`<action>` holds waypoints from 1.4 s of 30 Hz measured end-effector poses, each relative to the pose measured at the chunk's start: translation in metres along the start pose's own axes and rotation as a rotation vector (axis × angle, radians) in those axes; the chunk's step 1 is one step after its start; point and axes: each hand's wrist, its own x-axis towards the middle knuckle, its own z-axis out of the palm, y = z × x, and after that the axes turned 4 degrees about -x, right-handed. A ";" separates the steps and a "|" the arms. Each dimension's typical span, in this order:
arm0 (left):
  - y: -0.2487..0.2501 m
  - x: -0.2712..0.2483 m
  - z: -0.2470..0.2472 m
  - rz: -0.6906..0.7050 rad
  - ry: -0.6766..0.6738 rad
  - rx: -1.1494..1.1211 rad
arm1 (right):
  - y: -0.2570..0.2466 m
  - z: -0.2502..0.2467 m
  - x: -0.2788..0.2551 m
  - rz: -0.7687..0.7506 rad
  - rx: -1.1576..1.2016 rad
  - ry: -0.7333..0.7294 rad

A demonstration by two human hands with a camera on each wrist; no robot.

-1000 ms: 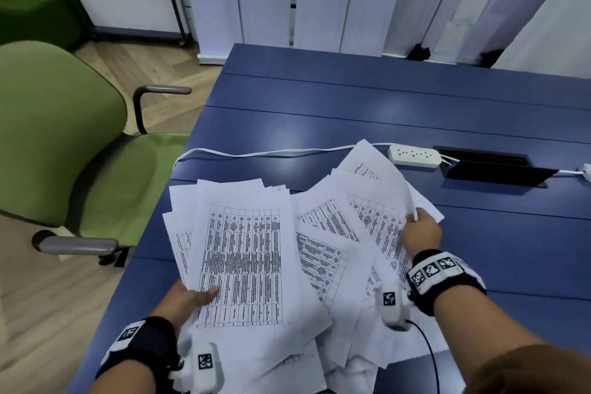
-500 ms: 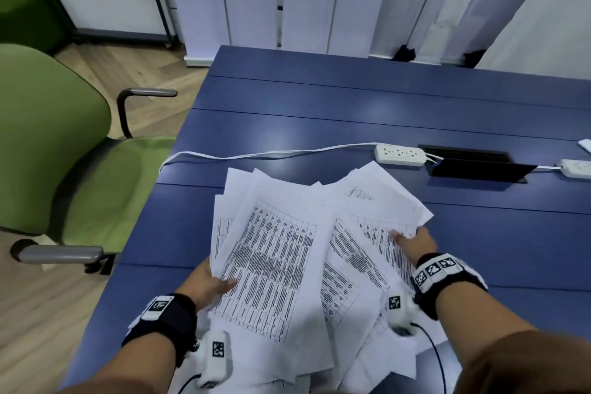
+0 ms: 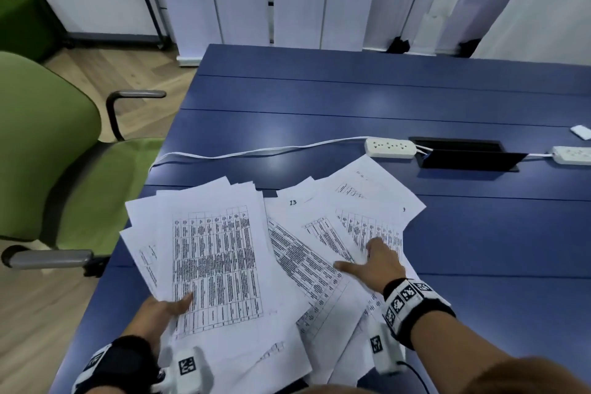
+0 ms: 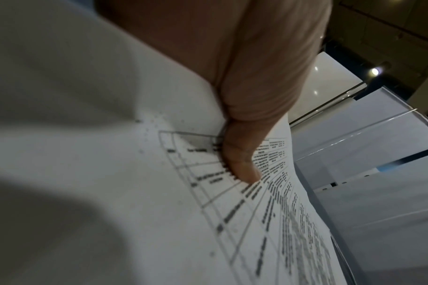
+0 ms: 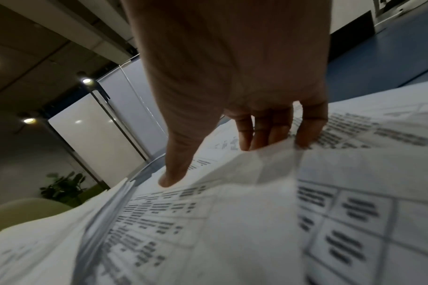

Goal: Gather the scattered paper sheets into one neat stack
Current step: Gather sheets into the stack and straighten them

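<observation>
Paper sheets (image 3: 287,265), printed with tables, are lying in a loose overlapping spread on the near part of the blue table (image 3: 351,99). Not squared: edges are fanning out at several angles.

Left hand (image 3: 160,313) is gripping the left bundle of sheets at its near-left corner. Thumb (image 4: 242,164) is pressing down on the top printed page; the fingers are going under the bundle and cannot be seen. From this grip the bundle is fanning away and to the right, its top sheet overlapping the pages beside it.

Right hand (image 3: 377,265) is lying on the right-hand group of sheets, palm down, holding nothing. Thumb (image 5: 176,169) is stretching out toward the left-hand bundle, its tip touching a page. Fingers (image 5: 310,131) are bending down onto the printed rows, and one sheet edge is rising in front of them. Whether any fingertip is hooking under that edge, I cannot tell. Loose pages are extending beyond this hand and also back under the wrist.

Beyond both hands, clear of the paper, a white power strip (image 3: 390,148) with its cord (image 3: 256,152) is lying on the table next to a black cable hatch (image 3: 463,153). A green chair (image 3: 48,150) is standing outboard of the left hand, beside the table's edge.
</observation>
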 end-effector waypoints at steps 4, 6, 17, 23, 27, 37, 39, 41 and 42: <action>-0.008 0.000 0.011 0.001 -0.031 0.009 | -0.019 0.004 -0.009 -0.040 0.093 -0.071; -0.008 -0.006 0.021 0.002 -0.067 -0.020 | -0.026 0.008 -0.013 -0.029 0.309 -0.126; -0.013 -0.016 0.035 0.001 -0.098 -0.129 | -0.037 -0.102 -0.028 -0.153 0.340 0.491; -0.008 -0.030 0.046 0.057 -0.091 -0.165 | -0.067 -0.127 -0.045 -0.325 1.036 0.269; -0.008 -0.031 0.045 0.081 -0.126 -0.237 | -0.070 -0.075 -0.043 -0.245 0.916 0.015; 0.002 -0.037 0.044 0.057 -0.217 -0.309 | -0.076 0.029 -0.053 -0.152 0.446 -0.155; 0.012 -0.050 0.052 0.077 -0.299 -0.358 | -0.089 0.033 -0.059 -0.228 0.415 -0.205; 0.006 -0.045 0.052 0.105 -0.287 -0.319 | -0.096 0.039 -0.059 -0.283 0.379 -0.295; 0.001 -0.041 0.051 0.123 -0.270 -0.265 | -0.097 0.041 -0.059 -0.296 0.367 -0.342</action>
